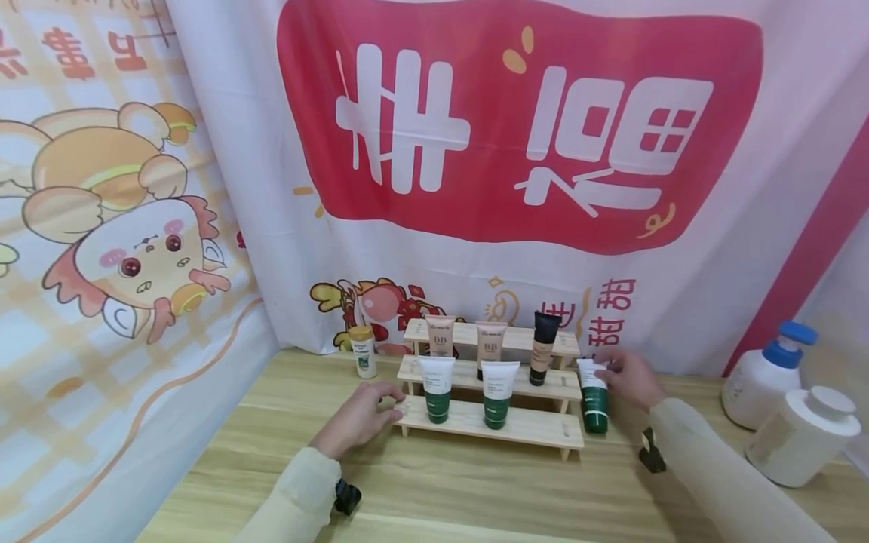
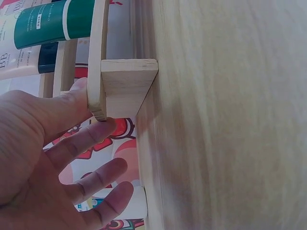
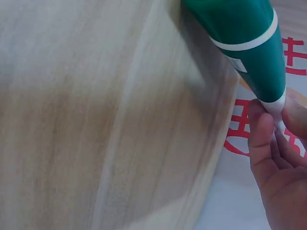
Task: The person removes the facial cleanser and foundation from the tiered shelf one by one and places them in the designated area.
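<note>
Pale sleeves (image 1: 288, 498) lay nearest; the left grip (image 1: 360, 417) pinched the wooden rack (image 1: 467, 417), the right grip (image 1: 634, 379) a green-and-white tube (image 1: 595, 400) just beyond its right end. Keeping both steady seemed wise.

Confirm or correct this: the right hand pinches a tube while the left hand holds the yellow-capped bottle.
Not the yellow-capped bottle: the left hand holds the lowest wooden shelf, as the left wrist view shows. The right hand does pinch a tube.
</note>
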{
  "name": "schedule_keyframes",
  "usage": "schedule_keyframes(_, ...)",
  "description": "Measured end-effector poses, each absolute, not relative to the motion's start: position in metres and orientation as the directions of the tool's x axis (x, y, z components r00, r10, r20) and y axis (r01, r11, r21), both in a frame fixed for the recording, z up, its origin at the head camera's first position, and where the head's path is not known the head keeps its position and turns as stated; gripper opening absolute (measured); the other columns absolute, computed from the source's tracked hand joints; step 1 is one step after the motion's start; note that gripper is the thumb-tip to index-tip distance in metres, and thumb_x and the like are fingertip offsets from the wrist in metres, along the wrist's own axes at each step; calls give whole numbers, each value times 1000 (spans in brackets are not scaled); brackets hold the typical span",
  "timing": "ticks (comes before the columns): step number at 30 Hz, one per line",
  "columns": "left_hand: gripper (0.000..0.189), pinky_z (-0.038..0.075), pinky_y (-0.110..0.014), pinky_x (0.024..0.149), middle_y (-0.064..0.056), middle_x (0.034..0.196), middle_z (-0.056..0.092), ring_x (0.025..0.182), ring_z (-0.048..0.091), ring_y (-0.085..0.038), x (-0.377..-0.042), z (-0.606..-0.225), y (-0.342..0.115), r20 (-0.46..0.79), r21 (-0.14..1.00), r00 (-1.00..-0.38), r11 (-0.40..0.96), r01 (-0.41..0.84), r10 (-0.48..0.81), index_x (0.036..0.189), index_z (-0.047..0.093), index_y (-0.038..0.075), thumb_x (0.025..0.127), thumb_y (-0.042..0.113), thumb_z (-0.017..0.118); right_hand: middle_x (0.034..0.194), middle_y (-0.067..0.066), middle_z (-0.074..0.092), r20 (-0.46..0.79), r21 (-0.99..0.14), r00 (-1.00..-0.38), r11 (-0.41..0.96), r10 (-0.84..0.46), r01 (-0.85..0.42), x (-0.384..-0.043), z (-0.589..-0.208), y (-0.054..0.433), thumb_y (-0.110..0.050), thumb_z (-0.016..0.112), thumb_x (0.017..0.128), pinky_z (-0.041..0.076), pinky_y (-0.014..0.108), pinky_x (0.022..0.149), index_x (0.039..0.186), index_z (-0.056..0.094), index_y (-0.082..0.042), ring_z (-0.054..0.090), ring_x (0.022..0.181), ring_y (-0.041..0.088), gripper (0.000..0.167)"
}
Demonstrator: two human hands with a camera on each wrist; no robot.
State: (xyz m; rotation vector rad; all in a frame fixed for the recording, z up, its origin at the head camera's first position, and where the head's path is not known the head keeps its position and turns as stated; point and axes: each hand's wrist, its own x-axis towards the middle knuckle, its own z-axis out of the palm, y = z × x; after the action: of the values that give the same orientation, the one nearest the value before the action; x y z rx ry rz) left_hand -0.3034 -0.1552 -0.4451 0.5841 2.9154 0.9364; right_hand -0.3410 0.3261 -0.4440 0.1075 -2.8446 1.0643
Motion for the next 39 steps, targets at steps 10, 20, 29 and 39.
schedule_keyframes(10, 23, 41, -51, 97, -7, 126, 57, 116, 47, -29, -303, -444, -154, 80, 568, -933, 753, 333, 352, 109, 65, 18, 87, 18, 69, 91, 17, 64, 1, -673, -997, 737, -82, -61, -346, -455, 327, -3, 62, 89, 52, 32, 57, 109, 61, 10, 58, 65, 19, 24)
schedule_keyframes(20, 22, 42, -50, 96, -7, 124, 58, 115, 49, -29, -303, -445, -154, 79, 558, -934, 761, 332, 349, 109, 66, 17, 87, 17, 69, 93, 17, 62, 4, -629, -998, 775, -68, -55, -342, -456, 333, -4, 62, 87, 52, 40, 68, 104, 64, 8, 59, 80, 27, 21)
schedule_keyframes(29, 22, 42, -49, 96, -6, 121, 60, 113, 50, -28, -303, -445, -154, 83, 553, -929, 759, 343, 360, 109, 66, 16, 87, 17, 68, 100, 20, 60, 257, -644, -965, 753, 44, -137, -319, -431, 323, -27, 56, 96, 51, 41, 69, 116, 55, 5, 57, 86, 30, 38)
schedule_keyframes(39, 22, 43, -48, 97, -6, 120, 60, 115, 52, -28, -305, -444, -154, 79, 569, -927, 747, 344, 367, 109, 65, 15, 87, 16, 69, 99, 6, 63, 757, -392, -637, 678, -146, -622, -263, -396, 259, 0, 76, 76, 49, 17, 69, 110, 64, -7, 58, 80, 16, 36)
